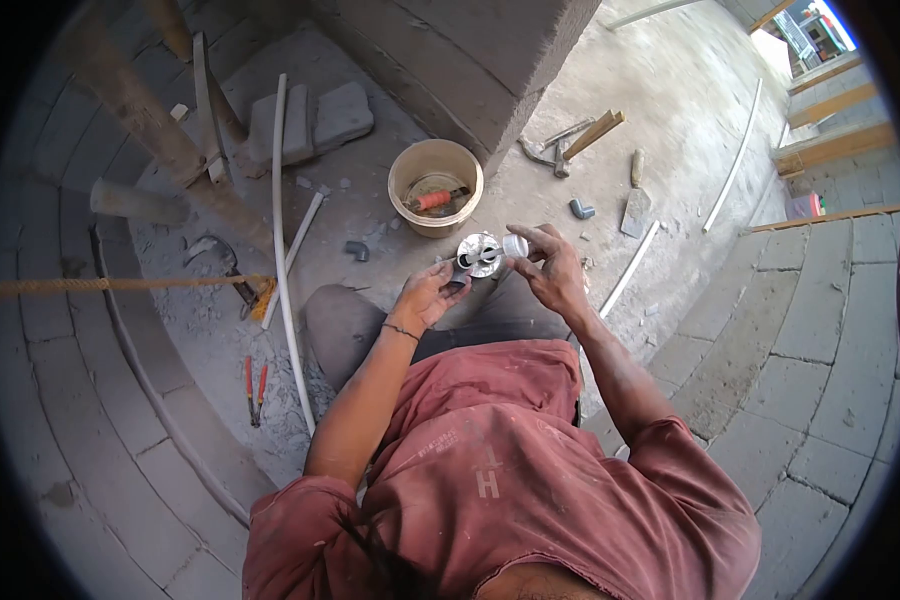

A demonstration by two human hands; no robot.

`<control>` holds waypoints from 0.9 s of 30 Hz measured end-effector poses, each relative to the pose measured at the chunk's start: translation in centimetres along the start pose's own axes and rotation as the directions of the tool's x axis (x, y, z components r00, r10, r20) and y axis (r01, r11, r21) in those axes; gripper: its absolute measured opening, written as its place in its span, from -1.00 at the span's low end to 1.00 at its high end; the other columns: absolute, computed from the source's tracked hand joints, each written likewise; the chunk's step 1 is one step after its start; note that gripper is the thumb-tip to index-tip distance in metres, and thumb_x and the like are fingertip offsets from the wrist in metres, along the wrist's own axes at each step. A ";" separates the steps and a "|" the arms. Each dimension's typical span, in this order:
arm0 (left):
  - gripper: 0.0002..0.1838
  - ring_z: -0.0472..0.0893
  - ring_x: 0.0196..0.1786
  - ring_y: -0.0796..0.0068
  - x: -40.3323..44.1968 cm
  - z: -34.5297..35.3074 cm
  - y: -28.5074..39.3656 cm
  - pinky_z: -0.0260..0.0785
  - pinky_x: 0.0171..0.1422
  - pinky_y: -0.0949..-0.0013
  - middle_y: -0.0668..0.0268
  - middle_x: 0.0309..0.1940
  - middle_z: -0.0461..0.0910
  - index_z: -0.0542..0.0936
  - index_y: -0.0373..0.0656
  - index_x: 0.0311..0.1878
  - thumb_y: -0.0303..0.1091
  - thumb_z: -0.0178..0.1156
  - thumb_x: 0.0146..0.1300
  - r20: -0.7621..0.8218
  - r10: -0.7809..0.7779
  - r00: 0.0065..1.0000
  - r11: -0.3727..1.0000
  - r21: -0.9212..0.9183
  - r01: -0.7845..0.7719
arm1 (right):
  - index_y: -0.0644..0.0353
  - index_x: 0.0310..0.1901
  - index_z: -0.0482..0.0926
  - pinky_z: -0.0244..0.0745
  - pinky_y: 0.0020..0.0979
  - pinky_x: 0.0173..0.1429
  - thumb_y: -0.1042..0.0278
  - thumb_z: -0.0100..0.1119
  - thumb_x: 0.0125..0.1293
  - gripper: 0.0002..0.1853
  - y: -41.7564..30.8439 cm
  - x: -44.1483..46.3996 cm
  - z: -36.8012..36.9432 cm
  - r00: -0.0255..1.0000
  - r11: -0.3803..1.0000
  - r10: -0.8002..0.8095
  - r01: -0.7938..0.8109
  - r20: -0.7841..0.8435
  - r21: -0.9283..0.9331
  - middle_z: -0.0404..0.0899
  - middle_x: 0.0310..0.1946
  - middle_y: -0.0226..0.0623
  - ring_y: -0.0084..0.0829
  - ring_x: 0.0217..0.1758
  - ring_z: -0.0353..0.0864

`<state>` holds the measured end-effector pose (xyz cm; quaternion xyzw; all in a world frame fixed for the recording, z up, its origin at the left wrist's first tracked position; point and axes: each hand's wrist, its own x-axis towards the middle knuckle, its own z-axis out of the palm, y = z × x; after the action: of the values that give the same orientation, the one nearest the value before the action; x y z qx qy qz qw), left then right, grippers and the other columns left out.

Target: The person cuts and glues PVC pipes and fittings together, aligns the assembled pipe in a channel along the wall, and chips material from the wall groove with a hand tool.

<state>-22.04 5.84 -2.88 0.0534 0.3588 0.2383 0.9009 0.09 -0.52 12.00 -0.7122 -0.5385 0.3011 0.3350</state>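
Note:
My left hand [430,292] is closed around a small dark grey pipe fitting [458,275], with its round opening facing up. In my right hand [553,268], the fingers pinch a white cap [515,246] that has a short applicator stem pointing toward the fitting. The stem's tip is at or close to the fitting's opening; I cannot tell whether it touches. Just behind both hands shows the round silvery top of a tin [482,243], partly hidden by the cap and stem. Two grey elbow fittings lie on the floor, a left one [357,250] and a right one [582,209].
A bucket [402,211] with a red-handled tool inside stands ahead. A hammer [562,160] and a trowel [635,205] lie to the right. Red-handled pliers [256,392], a long white pipe [280,200] and a rope [120,284] are leftward. Block walls [820,350] flank me.

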 end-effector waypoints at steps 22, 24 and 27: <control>-0.64 0.72 0.01 0.36 -6.5 3.7 5.7 0.66 0.18 0.28 0.25 0.03 0.68 0.53 -0.26 0.30 -0.42 0.16 0.50 0.244 0.230 0.942 0.939 0.200 -0.281 | 0.03 0.21 0.64 0.60 -0.16 0.02 0.49 0.35 0.23 -0.53 -7.0 -1.3 -2.3 0.901 0.882 -0.425 0.435 0.092 -0.180 0.58 0.01 -0.13 -0.09 -0.04 0.67; -0.64 0.71 0.03 0.36 -6.7 4.1 6.3 0.65 0.20 0.27 0.24 0.03 0.68 0.52 -0.27 0.31 -0.45 0.15 0.50 0.255 0.263 0.930 0.921 0.222 -0.322 | 0.03 0.20 0.64 0.61 -0.18 0.01 0.50 0.36 0.22 -0.53 -7.5 -1.6 -2.5 0.891 0.872 -0.444 0.453 0.090 -0.183 0.57 0.02 -0.14 -0.11 -0.03 0.68; -0.65 0.70 0.06 0.36 -6.9 4.6 7.1 0.63 0.26 0.24 0.22 0.05 0.68 0.52 -0.28 0.29 -0.50 0.15 0.48 0.282 0.296 0.913 0.892 0.260 -0.369 | 0.02 0.19 0.63 0.62 -0.17 0.01 0.49 0.37 0.22 -0.53 -8.1 -1.5 -2.8 0.882 0.864 -0.466 0.471 0.071 -0.178 0.56 0.03 -0.15 -0.11 -0.02 0.68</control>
<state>-26.03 9.23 6.73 0.2819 0.2679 0.3231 0.8628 -2.68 -0.85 20.26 -0.5849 -0.7257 0.1669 0.3216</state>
